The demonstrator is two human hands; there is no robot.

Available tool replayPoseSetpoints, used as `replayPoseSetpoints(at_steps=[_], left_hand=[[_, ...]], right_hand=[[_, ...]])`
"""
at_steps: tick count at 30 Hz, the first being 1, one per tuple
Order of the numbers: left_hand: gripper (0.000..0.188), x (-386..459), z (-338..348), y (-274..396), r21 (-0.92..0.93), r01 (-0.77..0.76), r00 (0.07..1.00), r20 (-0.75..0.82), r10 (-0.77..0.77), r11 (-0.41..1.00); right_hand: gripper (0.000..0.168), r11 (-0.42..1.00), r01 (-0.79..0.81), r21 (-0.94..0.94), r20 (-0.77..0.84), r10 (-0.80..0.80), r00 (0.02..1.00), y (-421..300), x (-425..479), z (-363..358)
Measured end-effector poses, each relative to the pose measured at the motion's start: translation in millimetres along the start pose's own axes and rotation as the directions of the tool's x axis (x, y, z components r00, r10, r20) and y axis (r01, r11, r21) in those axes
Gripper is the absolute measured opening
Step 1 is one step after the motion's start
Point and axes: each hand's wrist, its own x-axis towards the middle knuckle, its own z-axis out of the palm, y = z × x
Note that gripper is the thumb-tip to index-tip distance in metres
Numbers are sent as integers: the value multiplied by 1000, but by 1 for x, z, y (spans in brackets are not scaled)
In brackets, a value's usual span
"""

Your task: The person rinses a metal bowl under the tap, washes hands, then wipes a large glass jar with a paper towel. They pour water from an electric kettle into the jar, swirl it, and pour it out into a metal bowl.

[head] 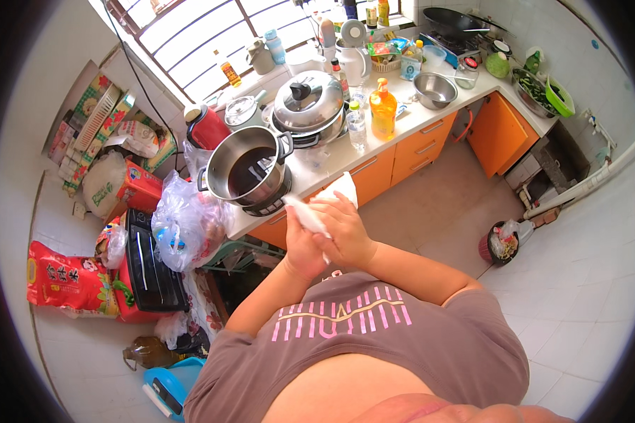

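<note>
In front of my chest both hands come together around a white tissue or cloth. My left hand (301, 251) is pressed against one part of the white tissue (306, 215). Crossing over it, my right hand (352, 230) grips the same material, and a crumpled end sticks out past its fingers. Parts of the tissue are hidden between the palms. Just beyond the hands, a steel stockpot (243, 166) with dark liquid sits on an electric cooker (270, 198) at the counter's near end. Behind it stands a lidded steel pot (308, 108).
The white counter (317, 174) holds a water bottle (356, 127), an orange detergent bottle (383, 111) and a steel bowl (435, 90). Plastic bags (177, 227) crowd the left end. An orange cabinet door (500, 135) hangs open. A small trash bin (495, 244) stands on the floor.
</note>
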Motion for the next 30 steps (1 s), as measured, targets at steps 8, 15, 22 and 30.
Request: replayPoseSetpoints(at_steps=[8, 15, 22, 30], left_hand=[[73, 24, 36, -18, 152, 133, 961, -261, -90, 979], [80, 23, 107, 8, 318, -205, 964, -98, 247, 926], [80, 26, 140, -15, 554, -261, 941, 328, 81, 790], [81, 56, 135, -69, 561, -61, 908, 375, -188, 826]], right_hand=[[97, 965, 131, -225, 89, -113, 990, 14, -19, -38], [100, 979, 90, -184, -223, -131, 966, 22, -27, -88], [87, 993, -120, -12, -109, 118, 987, 43, -68, -101], [84, 988, -152, -38, -202, 141, 969, 61, -65, -126]])
